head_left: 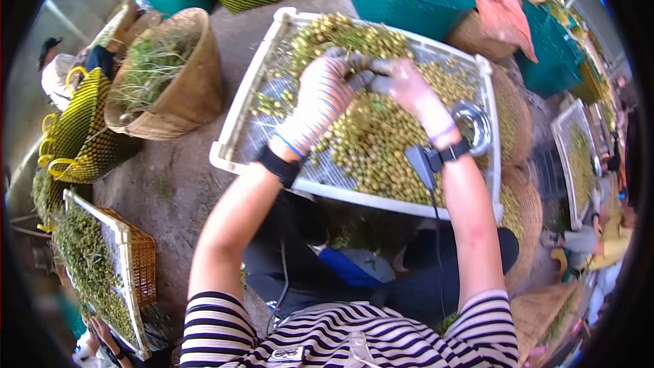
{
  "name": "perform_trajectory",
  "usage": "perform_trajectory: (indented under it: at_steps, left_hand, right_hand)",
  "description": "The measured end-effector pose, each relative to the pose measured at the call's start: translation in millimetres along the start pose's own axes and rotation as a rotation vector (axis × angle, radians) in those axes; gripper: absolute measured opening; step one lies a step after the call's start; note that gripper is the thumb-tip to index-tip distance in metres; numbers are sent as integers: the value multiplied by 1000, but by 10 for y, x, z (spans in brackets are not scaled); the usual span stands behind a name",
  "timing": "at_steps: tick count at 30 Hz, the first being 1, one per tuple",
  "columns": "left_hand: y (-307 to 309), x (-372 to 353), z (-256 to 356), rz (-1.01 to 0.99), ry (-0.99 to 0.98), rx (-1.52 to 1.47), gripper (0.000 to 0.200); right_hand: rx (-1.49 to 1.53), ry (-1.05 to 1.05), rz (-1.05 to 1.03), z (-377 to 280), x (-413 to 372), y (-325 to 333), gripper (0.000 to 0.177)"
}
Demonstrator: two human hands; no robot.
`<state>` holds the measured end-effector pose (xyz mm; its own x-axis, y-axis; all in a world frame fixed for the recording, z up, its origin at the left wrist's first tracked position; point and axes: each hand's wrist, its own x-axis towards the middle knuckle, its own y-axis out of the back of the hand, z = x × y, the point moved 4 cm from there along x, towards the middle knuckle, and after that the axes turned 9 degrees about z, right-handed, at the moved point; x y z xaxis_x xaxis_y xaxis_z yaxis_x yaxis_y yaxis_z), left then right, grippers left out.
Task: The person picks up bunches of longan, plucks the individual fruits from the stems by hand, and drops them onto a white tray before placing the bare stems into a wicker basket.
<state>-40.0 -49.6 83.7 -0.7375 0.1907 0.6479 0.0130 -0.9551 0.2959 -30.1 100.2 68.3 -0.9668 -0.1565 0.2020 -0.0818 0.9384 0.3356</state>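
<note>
Fruit (371,143), likely light, firm, best pinched by its sides, lies under left hand (323,84) and right hand (407,87), fingers half-curled near tray's (257,135) far edge, grip unclear.

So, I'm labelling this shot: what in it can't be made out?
All in head view:
What the left hand and right hand pinch, if anything: covered by the hands themselves.
Middle of the tray: under heaped fruit.
Part of the bowl: behind the right wrist.
Far-right person: blurred near the edge.
</note>
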Motion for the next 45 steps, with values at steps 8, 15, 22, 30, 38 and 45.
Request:
perform_trajectory:
  at_steps: [8, 15, 22, 30, 38, 45]
  left_hand:
    - [-16, 25, 266, 32, 53, 481, 20]
    - [-51, -60, 33, -189, 175, 80, 20]
    - [-211, -159, -103, -266, 284, -42, 19]
    - [-254, -81, -281, -85, 634, -317, 12]
    - [-140, -42, -455, 68, 579, -350, 14]
    - [211, 181, -513, 289, 550, -371, 12]
  right_hand:
    - [-428, 99, 361, 159, -275, -402, 42]
    - [-165, 150, 226, 408, -232, -321, 12]
    - [-194, 211, 137, 527, -360, -218, 19]
    - [-655, -87, -16, 781, -495, -102, 32]
    - [-519, -70, 83, 1161, -732, -39, 42]
    - [-659, -211, 80, 1575, -945, 209, 26]
